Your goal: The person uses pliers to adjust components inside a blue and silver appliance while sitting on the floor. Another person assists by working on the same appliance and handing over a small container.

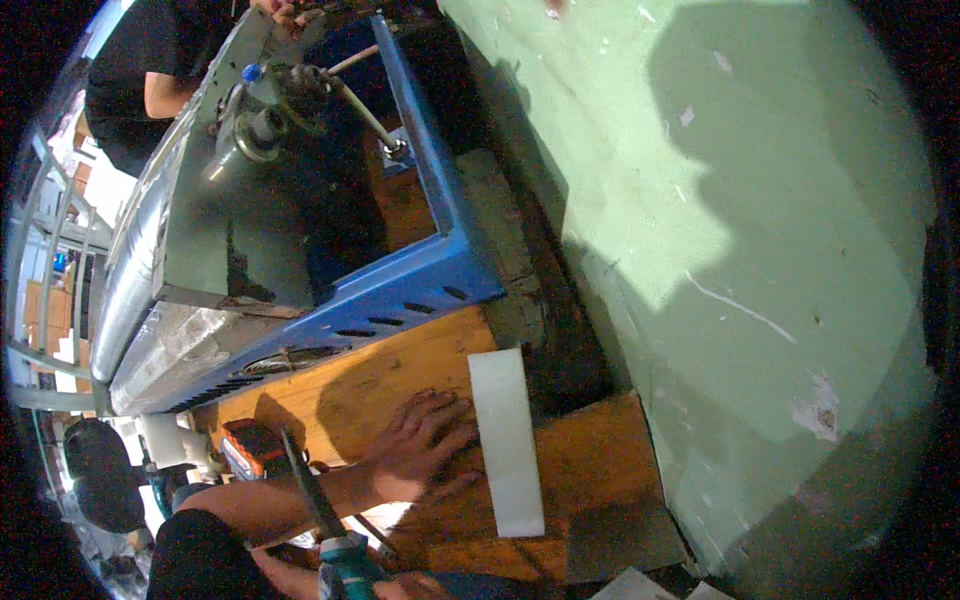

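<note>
My left hand [428, 440] lies palm down on the wooden board [590, 450], fingers spread. Its fingertips reach the left edge of a white foam-like strip [508, 450]; whether they touch it, I cannot tell. At the lower edge, my right hand [408, 586] is closed around a teal power tool [347, 568], partly cut off by the picture's rim. A long, narrow dark blade or bit [308, 485] sticks up and left from the tool, passing in front of my left forearm.
An orange and black tape measure [243, 448] rests left of my forearm. Beyond the board stands a blue metal frame [440, 215] beside a grey metal housing [225, 235]. A worn green wall [740, 300] rises at right. Another person in black [135, 90] stands far left.
</note>
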{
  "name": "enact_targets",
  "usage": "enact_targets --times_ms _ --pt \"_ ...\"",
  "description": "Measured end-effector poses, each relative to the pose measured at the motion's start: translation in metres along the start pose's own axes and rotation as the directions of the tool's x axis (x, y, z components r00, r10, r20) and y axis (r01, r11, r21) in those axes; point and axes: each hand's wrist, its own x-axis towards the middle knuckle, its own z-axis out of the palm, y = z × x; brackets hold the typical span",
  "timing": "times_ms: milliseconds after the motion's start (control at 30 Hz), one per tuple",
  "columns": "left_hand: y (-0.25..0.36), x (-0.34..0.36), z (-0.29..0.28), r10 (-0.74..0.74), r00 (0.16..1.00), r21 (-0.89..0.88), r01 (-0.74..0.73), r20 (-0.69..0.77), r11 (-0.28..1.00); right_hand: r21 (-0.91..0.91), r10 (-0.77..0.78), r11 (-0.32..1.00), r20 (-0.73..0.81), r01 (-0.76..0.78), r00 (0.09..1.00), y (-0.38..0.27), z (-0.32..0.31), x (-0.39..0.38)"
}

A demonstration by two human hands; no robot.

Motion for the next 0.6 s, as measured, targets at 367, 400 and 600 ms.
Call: enact_targets --times_ms 367,400,600 --pt "-0.004 -0.003 0.008 0.055 0.994 -0.005 -0.056 -0.095 0.998 -0.021 -0.042 0.999 -0.049 0.041 0.998 -0.009 0.003 -0.005" --pt "-0.004 -0.002 0.007 0.064 0.994 -0.008 -0.065 -0.094 0.998 -0.055 -0.051 0.997 -0.061 0.048 0.997 -0.011 0.002 -0.003" --pt "-0.009 -0.006 0.01 0.025 0.999 -0.043 -0.026 -0.02 0.999 -0.22 0.013 0.975 0.191 0.03 0.982 -0.026 -0.016 0.028"
